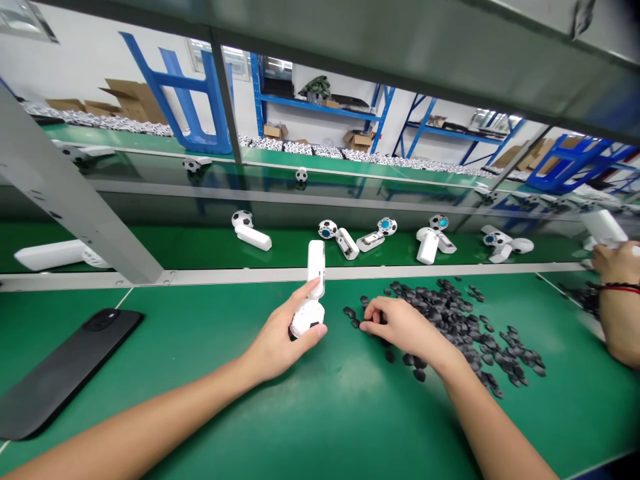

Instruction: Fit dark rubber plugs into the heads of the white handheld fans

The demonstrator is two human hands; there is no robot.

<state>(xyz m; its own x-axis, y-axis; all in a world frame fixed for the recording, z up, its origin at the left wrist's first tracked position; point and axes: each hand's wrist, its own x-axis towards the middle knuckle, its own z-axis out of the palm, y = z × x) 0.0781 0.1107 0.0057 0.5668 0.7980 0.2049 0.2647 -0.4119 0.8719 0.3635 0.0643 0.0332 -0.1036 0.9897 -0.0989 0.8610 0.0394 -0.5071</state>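
My left hand [280, 340] is wrapped round the football-patterned head of a white hand-held fan [314, 280], whose handle points away from me over the green mat. My right hand [400, 327] rests palm down at the near left edge of a spread of several small black plastic pieces [465, 320]. Its fingertips are pinched together among those pieces. What they grip, if anything, I cannot make out.
A black phone [65, 367] lies face down at the left. Several white football fans [345, 240] lie on the green conveyor belt [200, 243] beyond a metal rail [400, 272]. Another person's forearm with a dark wristband [617, 300] works at the right edge.
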